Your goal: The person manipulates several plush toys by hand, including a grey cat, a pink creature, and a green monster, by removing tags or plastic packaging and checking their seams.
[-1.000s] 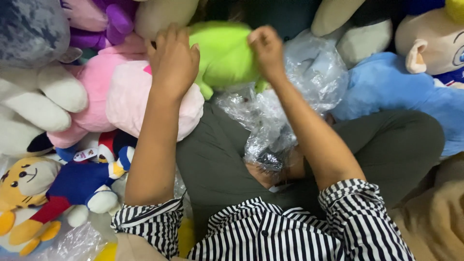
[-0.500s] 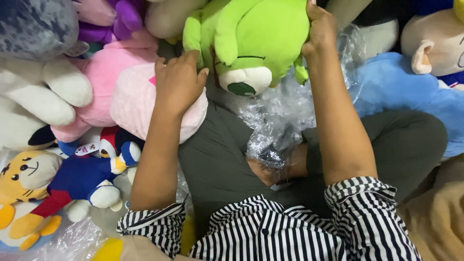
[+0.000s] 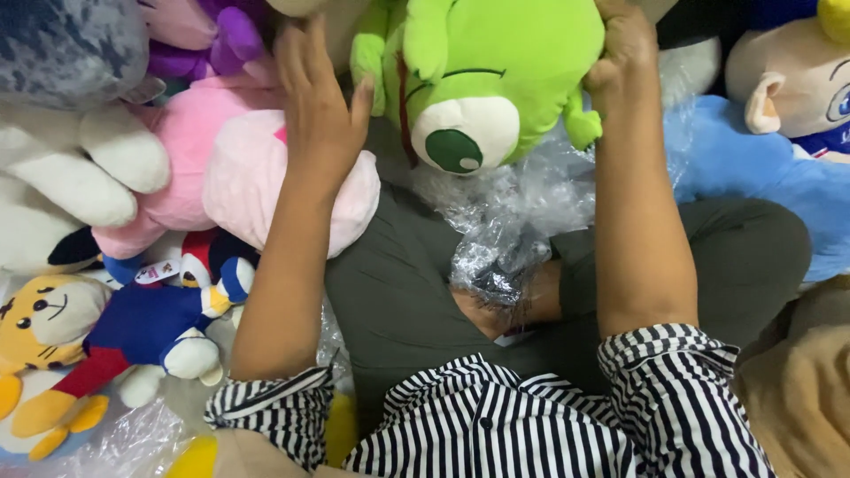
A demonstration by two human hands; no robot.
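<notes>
Green plush toy (image 3: pixel 496 71) | right hand (image 3: pixel 625 53) grips | left hand (image 3: pixel 317 115) beside

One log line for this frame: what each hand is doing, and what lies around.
right hand: grips green plush toy | left hand: open beside it, over pink plush | below: clear plastic bag

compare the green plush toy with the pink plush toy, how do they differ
The green plush toy is bright lime with one big eye; the pink plush toy is pale pink, its face hidden. The green one is gripped by the right hand; the pink one lies in the pile under the left hand. Both are soft stuffed toys.
</notes>
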